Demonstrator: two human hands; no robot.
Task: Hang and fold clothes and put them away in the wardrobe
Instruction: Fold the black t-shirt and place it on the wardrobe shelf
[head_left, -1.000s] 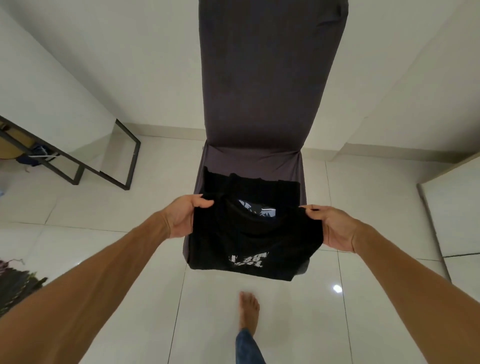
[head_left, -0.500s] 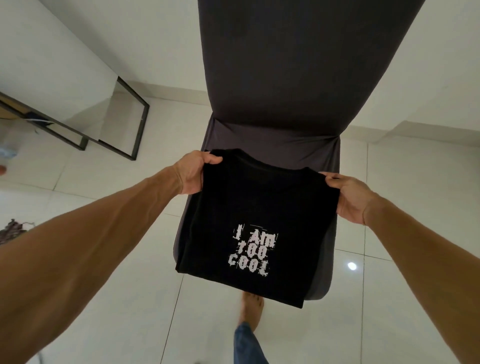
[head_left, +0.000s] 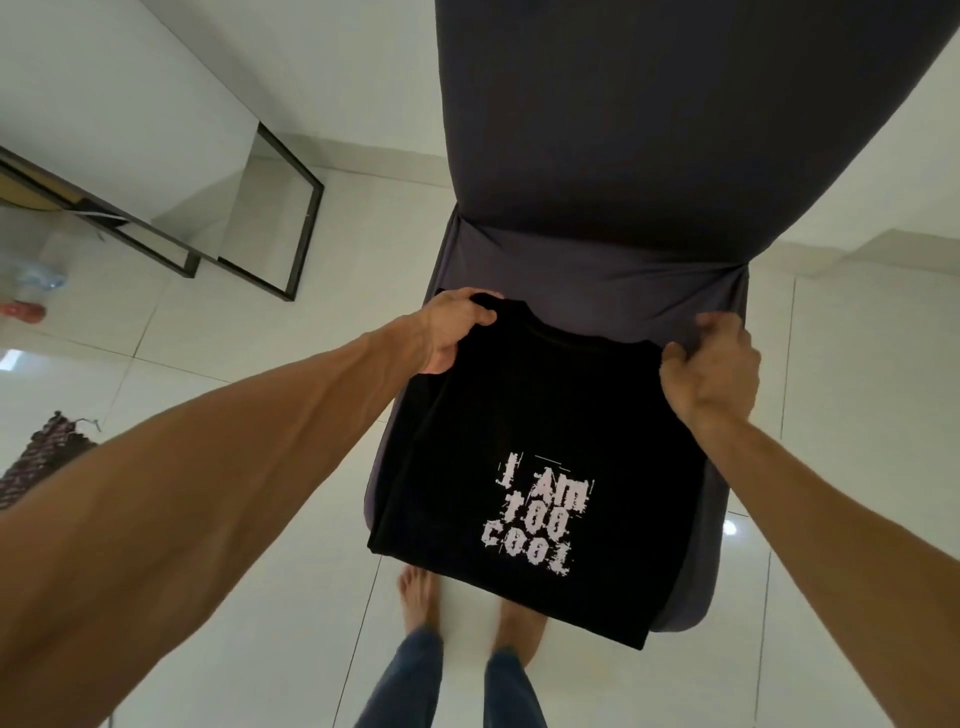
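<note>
A folded black T-shirt (head_left: 524, 415) with white lettering "I AM TOO COOL" lies flat over the seat of a chair with a dark grey cover (head_left: 587, 249). Its near edge hangs past the seat front. My left hand (head_left: 449, 330) pinches the shirt's far left corner by the collar. My right hand (head_left: 711, 369) grips the far right corner, fingers curled around the fabric.
The chair's tall back (head_left: 649, 104) rises right behind the shirt. A black-framed mirror (head_left: 270, 208) leans on the white wall at the left. A dark patterned cloth (head_left: 47, 457) lies on the tiled floor at far left. My bare feet (head_left: 415, 597) stand below the seat front.
The shirt, held up half-folded a second ago, now lies flat on the seat with the print facing up. I have stepped closer to the chair, and both hands have kept their grip.
</note>
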